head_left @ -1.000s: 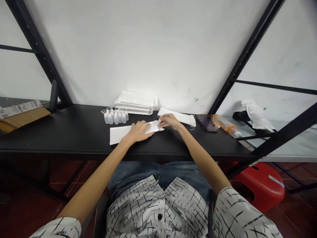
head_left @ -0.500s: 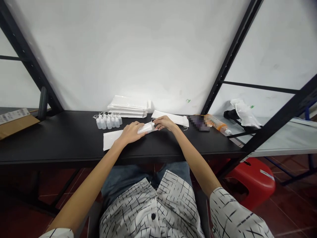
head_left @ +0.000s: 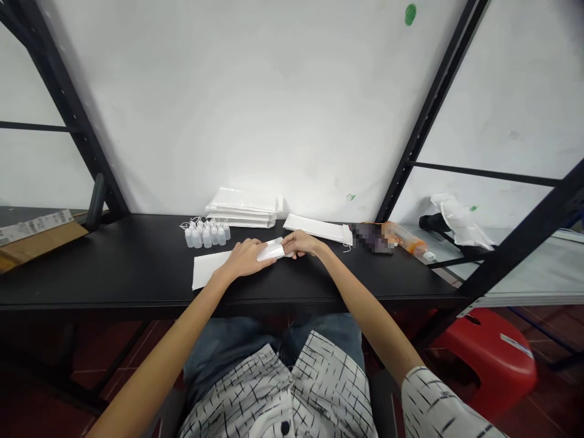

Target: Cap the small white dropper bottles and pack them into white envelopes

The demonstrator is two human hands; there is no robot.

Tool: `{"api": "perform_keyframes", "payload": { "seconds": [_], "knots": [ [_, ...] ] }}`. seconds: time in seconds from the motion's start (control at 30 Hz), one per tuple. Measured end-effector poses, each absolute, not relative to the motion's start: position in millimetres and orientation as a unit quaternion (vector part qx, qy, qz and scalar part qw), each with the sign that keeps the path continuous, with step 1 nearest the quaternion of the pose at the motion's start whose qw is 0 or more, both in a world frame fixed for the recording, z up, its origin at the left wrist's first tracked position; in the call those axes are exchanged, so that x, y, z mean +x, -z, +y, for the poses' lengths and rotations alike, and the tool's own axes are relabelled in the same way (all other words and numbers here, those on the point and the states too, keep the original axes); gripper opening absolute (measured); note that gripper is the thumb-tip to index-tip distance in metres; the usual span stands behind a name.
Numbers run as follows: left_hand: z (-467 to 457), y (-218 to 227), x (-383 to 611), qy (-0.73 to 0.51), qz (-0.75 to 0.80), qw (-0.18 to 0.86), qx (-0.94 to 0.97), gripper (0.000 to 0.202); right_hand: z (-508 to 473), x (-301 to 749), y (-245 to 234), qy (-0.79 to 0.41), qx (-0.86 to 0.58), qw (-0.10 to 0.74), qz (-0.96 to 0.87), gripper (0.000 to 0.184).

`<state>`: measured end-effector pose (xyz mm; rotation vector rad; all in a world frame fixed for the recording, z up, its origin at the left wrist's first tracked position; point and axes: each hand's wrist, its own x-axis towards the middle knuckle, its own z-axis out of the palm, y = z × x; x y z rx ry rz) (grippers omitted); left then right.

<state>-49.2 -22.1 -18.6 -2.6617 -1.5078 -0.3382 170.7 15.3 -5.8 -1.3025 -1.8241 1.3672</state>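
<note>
A narrow white padded envelope [head_left: 207, 267] lies slanted on the black table, its left part flat and its shiny right end raised between my hands. My left hand [head_left: 246, 258] lies across its middle and grips it, thumb along the near side. At the right end, the bent fingers of my right hand [head_left: 302, 243] hold the envelope's mouth, some fingertips hidden by the film. Left of my hands, several small white squeeze bottles [head_left: 207, 236] with looped caps stand in a cluster. No bottle shows at the mouth.
Behind my hands is a stack of white envelopes [head_left: 244, 205]; other flat envelopes [head_left: 319, 228] with a string loop lie to their right. Further right are a blurred dark item [head_left: 374, 238] and an orange-labelled bottle [head_left: 408, 242]. A cardboard box [head_left: 45, 237] sits far left. Black posts flank the table.
The small bottle seen at the envelope's mouth is now out of sight. My right fingers have moved in against the mouth. The camera view has shifted slightly.
</note>
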Motion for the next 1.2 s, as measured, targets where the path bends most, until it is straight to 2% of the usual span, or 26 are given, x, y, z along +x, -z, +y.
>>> {"api": "perform_keyframes", "payload": {
  "seconds": [0.13, 0.3, 0.47, 0.53, 0.67, 0.87, 1.0, 1.2],
  "knots": [
    [-21.8, 20.2, -49.0, 0.105, -0.490, 0.032, -0.865, 0.065, 13.1, 172.5, 2.3, -0.512, -0.482, 0.274, -0.656, 0.018],
    [-23.2, 21.1, -50.1, 0.111, -0.487, 0.028, -0.866, 0.061, 9.1, 176.1, -2.9, -0.529, -0.452, 0.257, -0.671, 0.022],
    [-31.4, 22.3, -69.4, 0.125, -0.480, 0.039, -0.868, 0.055, 20.9, 179.6, -9.6, -0.417, -0.490, 0.375, -0.668, 0.013],
    [-36.6, 25.3, -82.1, 0.135, -0.488, 0.061, -0.860, 0.052, 29.4, 169.0, -14.7, -0.378, -0.489, 0.388, -0.683, 0.012],
    [-44.5, 30.4, -100.9, 0.145, -0.502, 0.081, -0.849, 0.053, 41.8, 117.9, -30.3, -0.286, -0.432, 0.349, -0.781, 0.006],
    [-48.0, 28.4, -100.6, 0.148, -0.521, 0.071, -0.838, 0.055, 41.6, 34.8, -51.2, -0.049, -0.424, 0.279, -0.860, 0.015],
    [-48.4, 28.0, -99.1, 0.155, -0.524, 0.062, -0.835, 0.054, 50.4, 15.3, -52.3, -0.069, -0.415, 0.238, -0.875, 0.020],
    [-48.8, 28.3, -99.8, 0.155, -0.529, 0.060, -0.832, 0.053, 66.0, 13.3, -38.8, -0.054, -0.414, 0.231, -0.879, 0.015]
  ]
}}
